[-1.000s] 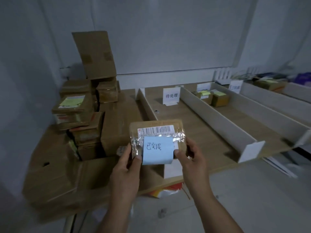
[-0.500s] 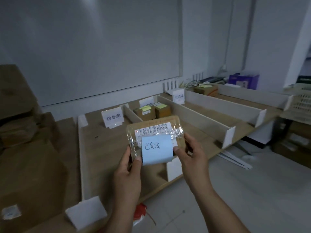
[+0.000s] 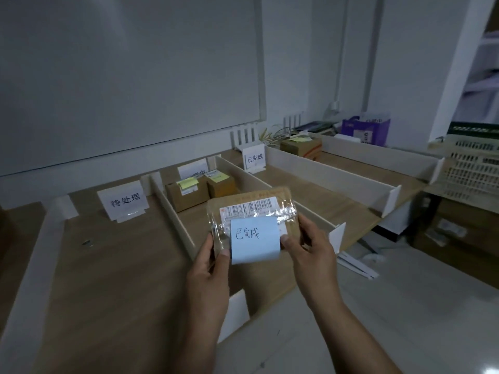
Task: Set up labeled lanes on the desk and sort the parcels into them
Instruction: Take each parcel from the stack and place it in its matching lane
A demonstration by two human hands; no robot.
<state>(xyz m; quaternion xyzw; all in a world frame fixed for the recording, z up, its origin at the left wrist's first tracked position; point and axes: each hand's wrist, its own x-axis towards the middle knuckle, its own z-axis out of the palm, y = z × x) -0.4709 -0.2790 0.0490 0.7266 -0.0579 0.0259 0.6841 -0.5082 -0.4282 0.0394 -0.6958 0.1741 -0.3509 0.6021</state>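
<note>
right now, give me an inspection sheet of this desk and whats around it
surface: wooden desk, split into lanes by white dividers
job's things: parcel with blue note 已完成; 待处理 sign, 已完成 sign, third sign half hidden; two boxes in the middle lane, one box in the rightmost lane
clutter: small round object in the 待处理 lane
hands: left hand and right hand pinch the parcel
cables: wire tangle at the desk's back
surroundings: whiteboard, plastic crate, white strips on the floor

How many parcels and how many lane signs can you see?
Parcels: 4 (held parcel, left middle-lane parcel, right middle-lane parcel, far-lane parcel)
Lane signs: 3 (left sign, middle sign, right sign)
Total: 7
</note>
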